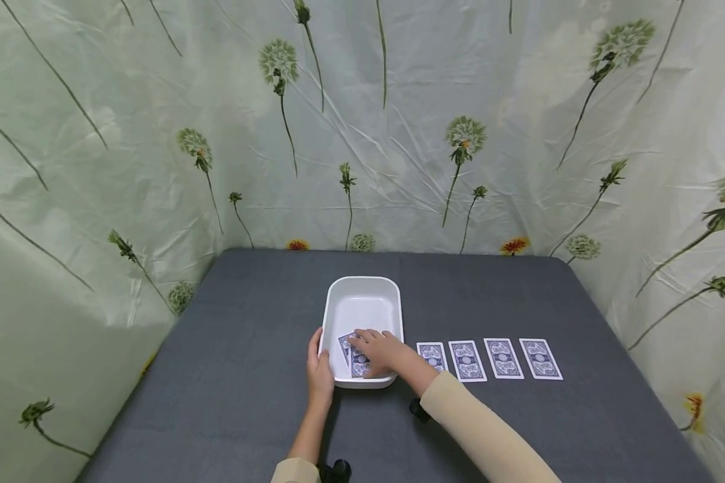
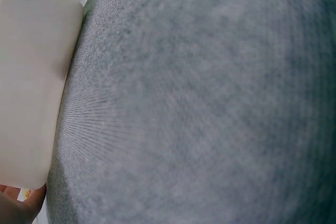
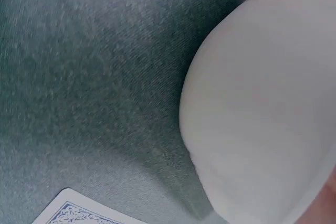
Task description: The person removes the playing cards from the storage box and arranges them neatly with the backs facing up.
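A white tray lies on the dark grey table. My left hand grips its left side near the front corner, thumb at the rim. In the left wrist view, fingers show at the tray's wall. Inside the tray's front part are blue-backed playing cards: one tilted card, partly covered by a straighter card. My right hand reaches in over the right rim, fingers spread across the straighter card and hiding part of it. The right wrist view mostly shows the tray's outer wall.
Right of the tray, several face-down cards lie in a row, among them the leftmost card, partly behind my right forearm, and the rightmost card. Grey cloth covers the table. A flowered curtain hangs behind it.
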Demonstrator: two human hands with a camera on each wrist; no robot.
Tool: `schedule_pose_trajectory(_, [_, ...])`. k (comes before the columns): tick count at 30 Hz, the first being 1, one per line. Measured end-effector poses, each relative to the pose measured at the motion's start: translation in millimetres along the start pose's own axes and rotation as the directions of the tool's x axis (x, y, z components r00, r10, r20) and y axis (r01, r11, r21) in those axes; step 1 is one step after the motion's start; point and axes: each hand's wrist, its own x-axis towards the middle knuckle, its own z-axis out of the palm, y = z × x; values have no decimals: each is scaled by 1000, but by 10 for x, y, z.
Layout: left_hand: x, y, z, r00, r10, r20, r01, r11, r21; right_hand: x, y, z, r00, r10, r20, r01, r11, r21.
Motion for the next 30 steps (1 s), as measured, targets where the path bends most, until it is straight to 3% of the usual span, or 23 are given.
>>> schedule_pose_trajectory(3, [-2,11,-10,1000,-2,0,2,1000,14,2,10,1,999,0,53,0,1000,-2])
schedule_pose_trajectory(11, [-16,27,-20,1000,1,4,-1,1000,20,80,-25,36,997,52,50,-54,997,46])
schedule_pose_trajectory(20, [-23,10,-13,1000,-4,1,4,999,53,153,-17,14,981,110,157,-125,988,90])
schedule_pose_trajectory(30, [-1,9,-13,1000,-18,7,18,999,43,164,-14,-11,978,124,165,-137,988,65])
